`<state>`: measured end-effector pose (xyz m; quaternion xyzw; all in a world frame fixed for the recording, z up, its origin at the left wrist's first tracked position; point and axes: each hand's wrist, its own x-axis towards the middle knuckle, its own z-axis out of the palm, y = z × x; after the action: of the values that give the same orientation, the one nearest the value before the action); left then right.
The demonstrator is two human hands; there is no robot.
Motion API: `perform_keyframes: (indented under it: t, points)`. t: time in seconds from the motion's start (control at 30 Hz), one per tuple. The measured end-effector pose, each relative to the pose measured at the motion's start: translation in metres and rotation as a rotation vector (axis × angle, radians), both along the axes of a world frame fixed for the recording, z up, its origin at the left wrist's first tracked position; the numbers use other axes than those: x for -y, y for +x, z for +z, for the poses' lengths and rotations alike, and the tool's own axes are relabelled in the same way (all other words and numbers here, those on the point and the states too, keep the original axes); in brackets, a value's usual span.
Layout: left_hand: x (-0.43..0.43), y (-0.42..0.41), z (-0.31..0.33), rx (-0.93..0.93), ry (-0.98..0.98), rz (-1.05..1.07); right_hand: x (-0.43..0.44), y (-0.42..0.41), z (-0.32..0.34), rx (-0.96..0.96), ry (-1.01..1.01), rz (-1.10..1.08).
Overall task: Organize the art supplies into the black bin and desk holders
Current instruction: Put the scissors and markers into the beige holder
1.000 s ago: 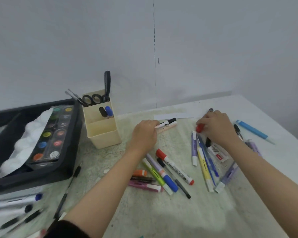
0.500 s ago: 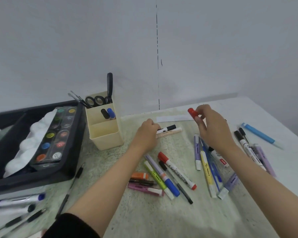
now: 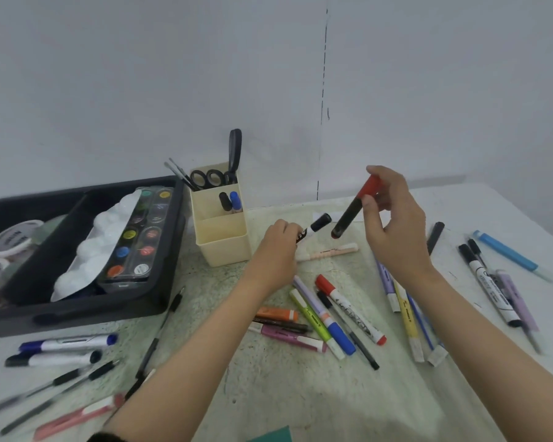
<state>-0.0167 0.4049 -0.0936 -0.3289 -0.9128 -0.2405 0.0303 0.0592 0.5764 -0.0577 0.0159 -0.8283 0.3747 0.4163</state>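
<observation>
**Two markers, one narrow holder**

Your right hand point(image 3: 393, 224) pinches a red-capped marker point(image 3: 353, 212) aloft, tilted; your left hand point(image 3: 276, 250) grips a black-capped marker point(image 3: 316, 225) near the cream holder point(image 3: 224, 244). Rush both in and you may tip it.

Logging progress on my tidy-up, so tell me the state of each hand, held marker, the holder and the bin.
Left hand: grips black-capped marker, capped.
Right hand: pinches red-capped marker, lifted, tilted.
Cream holder: upright, scissors and two markers inside.
Black bin: paint palette inside.
</observation>
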Motion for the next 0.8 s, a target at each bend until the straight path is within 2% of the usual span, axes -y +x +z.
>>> perform_keyframes:
  t: [0.13, 0.27, 0.4, 0.47, 0.57, 0.7, 0.8]
  points:
    - [0.035, 0.027, 0.015, 0.152, 0.343, 0.075, 0.031, -0.003, 0.007, -0.079, -0.151, 0.053]
    - [0.070, 0.041, 0.033, 0.095, 0.552, 0.200, 0.073, -0.016, 0.009, -0.054, -0.232, 0.163]
    - [0.101, 0.034, 0.063, -0.056, 0.724, 0.237, 0.107, -0.040, 0.020, -0.067, -0.175, 0.325]
    - [0.114, 0.024, 0.072, -0.136, 0.735, 0.259, 0.120, -0.053, 0.027, -0.093, -0.118, 0.381]
    - [0.128, 0.007, 0.082, -0.216, 0.703, 0.290, 0.133, -0.077, 0.031, -0.119, 0.078, 0.333]
    - [0.134, -0.011, 0.086, -0.238, 0.623, 0.316, 0.141, -0.106, 0.030, -0.094, 0.360, 0.271]
    - [0.133, -0.023, 0.082, -0.253, 0.602, 0.315, 0.143, -0.120, 0.022, -0.060, 0.489, 0.226]
